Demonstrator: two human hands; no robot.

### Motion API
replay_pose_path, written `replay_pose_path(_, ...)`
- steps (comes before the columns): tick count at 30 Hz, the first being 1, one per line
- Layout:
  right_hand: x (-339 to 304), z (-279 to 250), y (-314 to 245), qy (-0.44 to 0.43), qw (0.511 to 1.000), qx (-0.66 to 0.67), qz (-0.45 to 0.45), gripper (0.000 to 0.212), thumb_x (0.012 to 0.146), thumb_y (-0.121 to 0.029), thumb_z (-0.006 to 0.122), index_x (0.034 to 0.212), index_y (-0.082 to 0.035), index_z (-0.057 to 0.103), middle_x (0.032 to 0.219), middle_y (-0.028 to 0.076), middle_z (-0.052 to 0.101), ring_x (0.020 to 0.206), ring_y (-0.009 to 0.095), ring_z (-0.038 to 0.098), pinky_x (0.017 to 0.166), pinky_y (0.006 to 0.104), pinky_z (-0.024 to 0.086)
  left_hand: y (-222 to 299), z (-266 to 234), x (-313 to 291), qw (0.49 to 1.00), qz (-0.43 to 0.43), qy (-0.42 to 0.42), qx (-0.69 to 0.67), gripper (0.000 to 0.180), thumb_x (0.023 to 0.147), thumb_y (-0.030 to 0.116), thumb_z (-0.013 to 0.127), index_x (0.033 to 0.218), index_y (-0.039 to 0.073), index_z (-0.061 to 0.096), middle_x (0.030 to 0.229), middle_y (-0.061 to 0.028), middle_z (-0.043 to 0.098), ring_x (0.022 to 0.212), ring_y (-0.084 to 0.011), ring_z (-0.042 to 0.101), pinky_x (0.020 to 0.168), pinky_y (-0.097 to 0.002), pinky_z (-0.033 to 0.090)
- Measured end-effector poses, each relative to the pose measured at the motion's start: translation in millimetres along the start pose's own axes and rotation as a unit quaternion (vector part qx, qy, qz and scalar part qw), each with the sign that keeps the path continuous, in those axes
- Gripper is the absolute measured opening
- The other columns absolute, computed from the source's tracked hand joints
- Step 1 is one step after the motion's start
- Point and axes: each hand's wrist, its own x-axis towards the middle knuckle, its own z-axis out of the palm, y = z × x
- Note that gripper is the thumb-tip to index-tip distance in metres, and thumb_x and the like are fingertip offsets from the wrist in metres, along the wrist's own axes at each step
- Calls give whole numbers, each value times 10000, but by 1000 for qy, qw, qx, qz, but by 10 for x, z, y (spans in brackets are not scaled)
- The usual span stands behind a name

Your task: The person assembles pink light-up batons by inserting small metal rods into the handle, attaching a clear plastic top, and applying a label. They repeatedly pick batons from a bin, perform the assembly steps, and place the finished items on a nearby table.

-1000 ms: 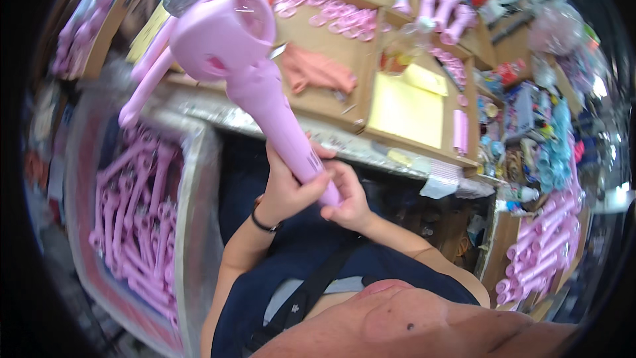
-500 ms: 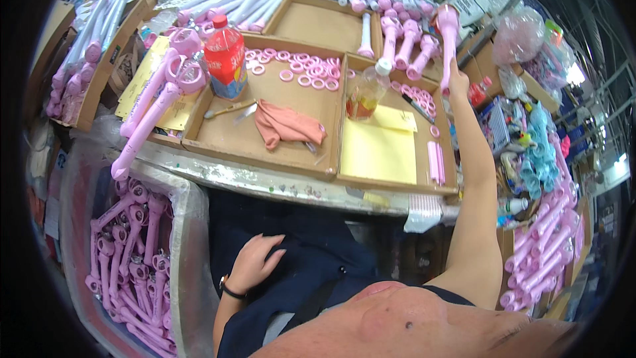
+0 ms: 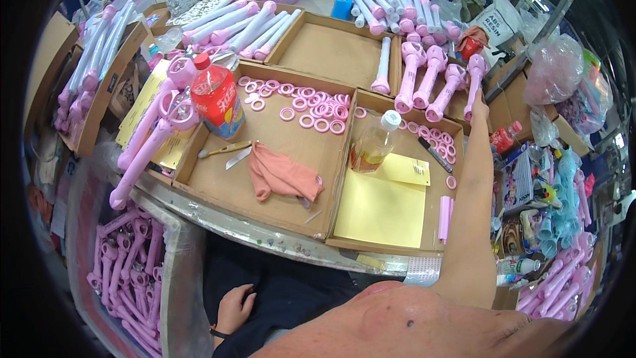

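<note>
At the right end of the table, my right hand [image 3: 479, 113] is closed round the lower end of a pink plastic wand handle [image 3: 475, 79] with a wide, round head. Beside it, three similar pink handles [image 3: 430, 78] lie in a row across a cardboard tray's edge. My left hand [image 3: 235, 308] rests on my dark-clothed lap, empty, its thumb apart from loosely bent fingers. Pink rings [image 3: 321, 107] are scattered in the middle cardboard tray [image 3: 225, 182], together with an orange cloth [image 3: 281, 176] and a brush [image 3: 225, 150].
A red-labelled bottle [image 3: 218, 99] and a clear bottle with amber liquid [image 3: 376, 140] stand among the trays. Yellow paper [image 3: 381, 209] lies near a black marker [image 3: 435, 154]. Pink handles fill a lined bin [image 3: 173, 272] at left. White-and-pink sticks [image 3: 381, 3] are piled at the back.
The wand handle in my right hand has come closer to the row of three handles. My left hand stays on my lap. The whole view has shifted, with the table now lower.
</note>
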Motion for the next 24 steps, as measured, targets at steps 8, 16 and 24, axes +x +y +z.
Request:
replay_pose_path(8, -708, -47, -297, 170, 904, -265, -289, 531, 850, -489, 518, 1083, -24, 628, 1038, 218, 622, 964, 387, 592, 824, 477, 463, 381, 50, 292, 995, 53, -27, 86, 255, 814, 163, 633, 1035, 36, 623, 924, -146, 644, 867, -317, 605, 789, -388, 474)
replay_pose_path(16, -1282, 185, -234, -193, 695, -397, -567, 351, 929, -187, 389, 1251, -104, 502, 1050, 207, 603, 1090, 455, 484, 918, 456, 420, 358, 24, 330, 984, 128, -47, 115, 262, 810, 155, 628, 1033, 19, 610, 905, -148, 640, 861, -320, 596, 803, -403, 459)
replay_pose_path(24, -1147, -302, -56, -204, 797, -339, -456, 307, 917, -235, 452, 1106, -46, 603, 1021, 201, 614, 1079, 404, 519, 887, 409, 448, 141, -8, 68, 981, 148, -15, 123, 251, 822, 161, 616, 1028, 18, 612, 926, -146, 648, 881, -312, 601, 847, -419, 448)
